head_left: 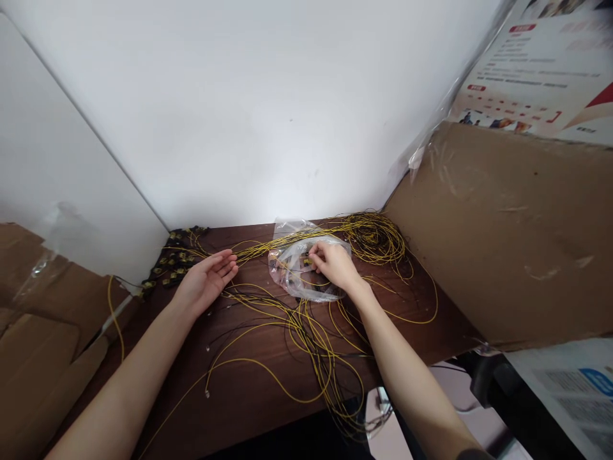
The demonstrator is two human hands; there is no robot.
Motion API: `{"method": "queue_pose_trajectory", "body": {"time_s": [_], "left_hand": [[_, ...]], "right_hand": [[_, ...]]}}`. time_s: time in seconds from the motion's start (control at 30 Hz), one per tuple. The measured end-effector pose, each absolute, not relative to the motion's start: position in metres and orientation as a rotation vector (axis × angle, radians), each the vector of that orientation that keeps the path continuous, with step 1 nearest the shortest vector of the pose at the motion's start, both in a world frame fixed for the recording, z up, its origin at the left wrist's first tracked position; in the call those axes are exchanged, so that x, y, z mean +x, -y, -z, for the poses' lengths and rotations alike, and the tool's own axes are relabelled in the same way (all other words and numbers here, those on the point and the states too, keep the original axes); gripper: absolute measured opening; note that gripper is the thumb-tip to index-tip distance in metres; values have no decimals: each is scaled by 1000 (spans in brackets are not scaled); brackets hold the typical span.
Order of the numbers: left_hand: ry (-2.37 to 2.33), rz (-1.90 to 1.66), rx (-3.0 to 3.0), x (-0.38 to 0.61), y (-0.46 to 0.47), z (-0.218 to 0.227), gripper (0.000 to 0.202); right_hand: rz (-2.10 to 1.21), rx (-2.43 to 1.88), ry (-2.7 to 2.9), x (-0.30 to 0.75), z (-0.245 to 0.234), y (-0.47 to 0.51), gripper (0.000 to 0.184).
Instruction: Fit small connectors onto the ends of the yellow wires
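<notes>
A clear plastic bag (330,295) lies on the dark wooden table with its mouth open, small dark and yellow parts showing inside. My right hand (335,263) is over the bag's opening, thumb and fingertips pinched together; whatever they hold is too small to make out. To the left, my left hand (207,281) is palm up with its fingers stretched out, close to the end of a bundle of yellow wires (282,243). That bundle runs behind the bag toward a coil of yellow and black wire (376,239).
Several small black-and-yellow parts (175,262) are heaped at the table's back left. Loose yellow and black wires (306,338) spread across the front and hang over its edge. Cardboard panels stand at the left (43,332) and right (507,236), with a white wall (287,115) behind.
</notes>
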State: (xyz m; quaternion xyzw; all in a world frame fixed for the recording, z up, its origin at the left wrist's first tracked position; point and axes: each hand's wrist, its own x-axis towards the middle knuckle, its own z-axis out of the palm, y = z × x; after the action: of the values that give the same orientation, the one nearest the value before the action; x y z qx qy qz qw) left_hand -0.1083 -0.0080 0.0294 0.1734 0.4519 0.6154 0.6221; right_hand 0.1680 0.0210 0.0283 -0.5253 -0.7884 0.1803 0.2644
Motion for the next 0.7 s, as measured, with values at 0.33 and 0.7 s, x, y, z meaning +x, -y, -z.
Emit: {"method": "queue_pose_trajectory", "body": {"time_s": [0.33, 0.7], "left_hand": [[-1039, -1396, 425, -109, 7, -26, 18], [-1030, -1391, 439, -110, 7, -25, 19]], "right_hand": [[-507, -1380, 2178, 167, -33, -17, 10], [-490, -1386, 2178, 168, -28, -19, 11]]}}
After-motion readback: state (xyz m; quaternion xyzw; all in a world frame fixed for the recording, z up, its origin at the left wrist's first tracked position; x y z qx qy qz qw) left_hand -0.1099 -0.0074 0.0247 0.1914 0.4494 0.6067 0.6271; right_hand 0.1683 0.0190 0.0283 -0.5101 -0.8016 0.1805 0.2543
